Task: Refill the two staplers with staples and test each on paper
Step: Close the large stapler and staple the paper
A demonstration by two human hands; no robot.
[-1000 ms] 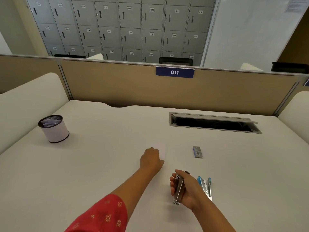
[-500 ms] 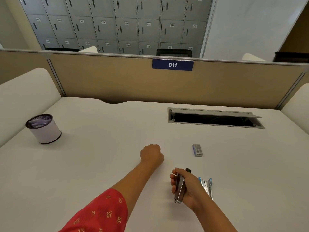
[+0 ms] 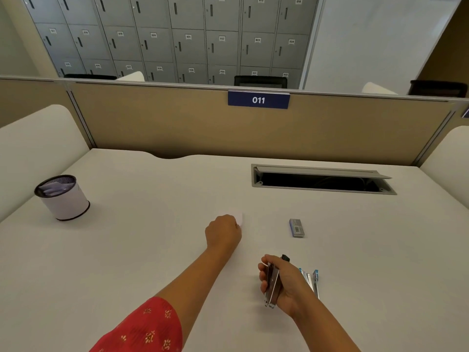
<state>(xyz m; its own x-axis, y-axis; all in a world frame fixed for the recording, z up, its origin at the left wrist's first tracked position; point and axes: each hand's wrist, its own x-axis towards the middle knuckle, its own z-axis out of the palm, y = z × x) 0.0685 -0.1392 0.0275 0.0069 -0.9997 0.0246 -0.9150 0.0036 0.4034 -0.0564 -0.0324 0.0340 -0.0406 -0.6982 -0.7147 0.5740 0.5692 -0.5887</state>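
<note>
My left hand [image 3: 222,232] lies at the middle of the white desk with its fingers curled over a small white slip of paper [image 3: 240,218]; only the slip's right edge shows. Nearer to me, my right hand [image 3: 286,284] grips a black and silver stapler [image 3: 272,285], which points away from me. A blue stapler [image 3: 311,280] lies on the desk right beside that hand, partly hidden by it. A small blue and grey box of staples [image 3: 296,227] sits on the desk to the right of my left hand.
A white cup with a dark rim [image 3: 62,198] stands at the far left. An open cable slot [image 3: 322,180] is cut into the desk at the back right. A tan partition with a blue 011 label [image 3: 258,100] closes the back; white dividers flank both sides.
My left hand's fingers, laid out on the paper a second ago, have curled into a fist over it. My right hand has kept its grip on the stapler in place.
</note>
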